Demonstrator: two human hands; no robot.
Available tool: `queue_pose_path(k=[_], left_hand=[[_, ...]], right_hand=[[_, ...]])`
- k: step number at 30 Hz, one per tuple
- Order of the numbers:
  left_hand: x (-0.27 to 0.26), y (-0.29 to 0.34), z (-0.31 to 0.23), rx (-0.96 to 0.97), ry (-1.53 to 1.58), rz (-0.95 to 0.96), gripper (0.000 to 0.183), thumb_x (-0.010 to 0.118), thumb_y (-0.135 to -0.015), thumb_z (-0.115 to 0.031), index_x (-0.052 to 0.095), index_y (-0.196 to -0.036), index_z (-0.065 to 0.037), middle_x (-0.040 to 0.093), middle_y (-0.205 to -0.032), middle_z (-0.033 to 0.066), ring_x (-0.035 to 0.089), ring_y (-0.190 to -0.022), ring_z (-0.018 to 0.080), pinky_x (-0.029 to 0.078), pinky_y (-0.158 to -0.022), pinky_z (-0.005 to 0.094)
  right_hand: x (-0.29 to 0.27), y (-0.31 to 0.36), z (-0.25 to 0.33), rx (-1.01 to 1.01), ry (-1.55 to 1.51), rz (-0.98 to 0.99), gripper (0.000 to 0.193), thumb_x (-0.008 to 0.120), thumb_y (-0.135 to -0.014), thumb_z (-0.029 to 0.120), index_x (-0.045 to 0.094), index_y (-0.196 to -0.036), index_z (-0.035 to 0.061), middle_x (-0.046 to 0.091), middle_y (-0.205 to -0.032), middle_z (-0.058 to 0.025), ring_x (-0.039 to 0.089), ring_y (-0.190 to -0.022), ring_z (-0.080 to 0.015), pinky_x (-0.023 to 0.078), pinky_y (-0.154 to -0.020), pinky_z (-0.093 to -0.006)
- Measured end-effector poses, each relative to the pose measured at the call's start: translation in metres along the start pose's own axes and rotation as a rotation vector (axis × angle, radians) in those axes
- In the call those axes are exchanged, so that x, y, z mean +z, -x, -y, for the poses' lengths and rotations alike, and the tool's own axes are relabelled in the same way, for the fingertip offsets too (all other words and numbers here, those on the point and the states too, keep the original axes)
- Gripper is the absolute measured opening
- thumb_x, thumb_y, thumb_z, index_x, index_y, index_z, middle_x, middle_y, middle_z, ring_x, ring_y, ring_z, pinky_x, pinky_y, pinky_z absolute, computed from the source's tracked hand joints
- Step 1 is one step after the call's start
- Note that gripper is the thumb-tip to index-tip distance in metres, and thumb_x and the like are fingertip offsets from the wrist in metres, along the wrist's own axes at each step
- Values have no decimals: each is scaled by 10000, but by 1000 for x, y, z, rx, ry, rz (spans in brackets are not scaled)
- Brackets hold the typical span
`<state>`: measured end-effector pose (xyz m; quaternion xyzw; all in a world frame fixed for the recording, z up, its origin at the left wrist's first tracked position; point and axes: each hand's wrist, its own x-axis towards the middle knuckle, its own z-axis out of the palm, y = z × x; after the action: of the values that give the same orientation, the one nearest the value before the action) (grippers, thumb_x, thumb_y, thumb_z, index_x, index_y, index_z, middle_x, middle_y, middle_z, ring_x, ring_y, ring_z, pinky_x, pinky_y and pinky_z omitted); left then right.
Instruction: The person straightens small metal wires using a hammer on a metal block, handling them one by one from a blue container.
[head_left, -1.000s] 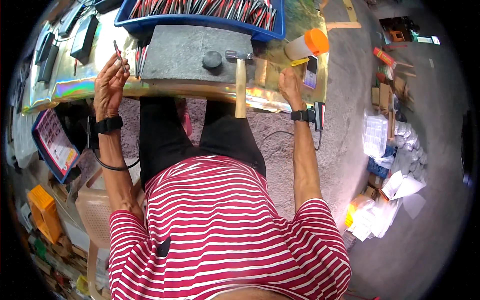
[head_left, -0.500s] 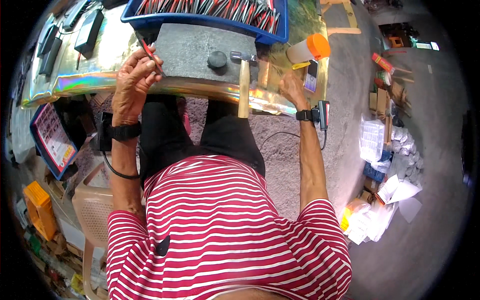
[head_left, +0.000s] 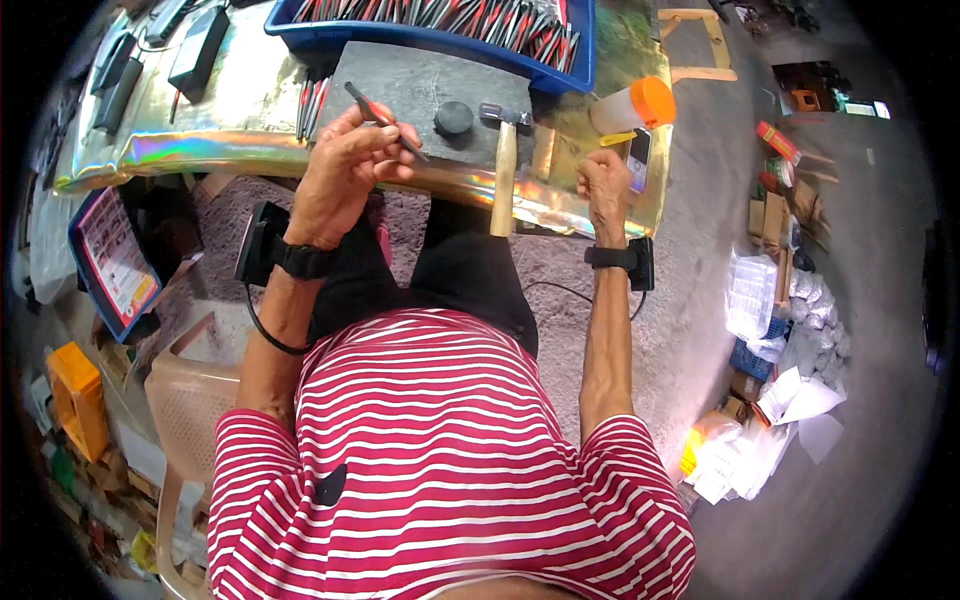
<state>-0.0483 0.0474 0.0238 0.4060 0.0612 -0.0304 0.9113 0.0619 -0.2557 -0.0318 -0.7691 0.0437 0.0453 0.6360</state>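
My left hand (head_left: 345, 170) pinches a slim red-and-black stick-shaped tool (head_left: 364, 103), held slanted above the near left edge of a dark grey slab (head_left: 400, 75). On the slab lies a round black block (head_left: 455, 119). A hammer (head_left: 504, 185) rests beside the block, its wooden handle reaching past the table edge toward me. Over the table's front right part, my right hand (head_left: 606, 183) is closed with fingers curled together; whatever they hold, if anything, is hidden. Close to it are a phone (head_left: 640, 158), a yellow item (head_left: 613, 141) and a clear jar with an orange lid (head_left: 632, 105).
Behind the slab stands a blue bin (head_left: 425, 42) full of similar red, black and grey tools. Several more tools (head_left: 312, 108) lie left of the slab. Black boxy devices (head_left: 198, 52) sit at the table's left. A plastic chair (head_left: 195, 380) is beside me; papers and bags (head_left: 740, 450) litter the right floor.
My left hand has moved right with the tool, uncovering the loose tools left of the slab. My right hand has turned at the wrist and curled its fingers. The view has shifted slightly.
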Motion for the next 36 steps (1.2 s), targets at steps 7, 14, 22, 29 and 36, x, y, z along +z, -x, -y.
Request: queue_pose_path(k=[7,14,22,29,36], left_hand=[[8,1,5,15,49,2,110,502,-776,-61,456,-874,-45,571,-811,119,568,-672,144,499,-582,240],[12,-1,15,-8,253,67,124,469,-814,-66,440,-932,-35,552,-885,141,563,-735,164,504,-616,246],[16,5,21,-37,415,99,121,470,-822,-80,462,-928,-22,549,-918,133,561,-761,177,511,-633,251],[13,6,23,-70,499,120,137,455,-831,-72,463,-951,-8,545,-919,142,560,-764,190,518,-651,265],[14,6,24,-74,546,127,142,444,-839,-74,455,-963,-5,543,-920,148,565,-763,196,522,-638,265]], right_hand=[[24,7,22,61,-251,16,97,537,-682,-14,517,-777,-19,502,-624,-37,448,-463,-69,365,-383,-171],[77,68,87,74,-515,325,125,551,-719,4,564,-837,-37,556,-680,-73,453,-495,-64,374,-426,-180],[114,100,107,7,-573,453,140,544,-731,-8,545,-867,-41,558,-709,-71,457,-500,-59,361,-414,-177],[119,100,111,-22,-564,468,157,541,-734,-8,523,-886,-42,558,-756,-68,446,-503,-49,350,-407,-167],[119,101,109,-17,-551,471,159,543,-734,1,524,-889,-34,551,-743,-53,437,-501,-42,344,-406,-161]])
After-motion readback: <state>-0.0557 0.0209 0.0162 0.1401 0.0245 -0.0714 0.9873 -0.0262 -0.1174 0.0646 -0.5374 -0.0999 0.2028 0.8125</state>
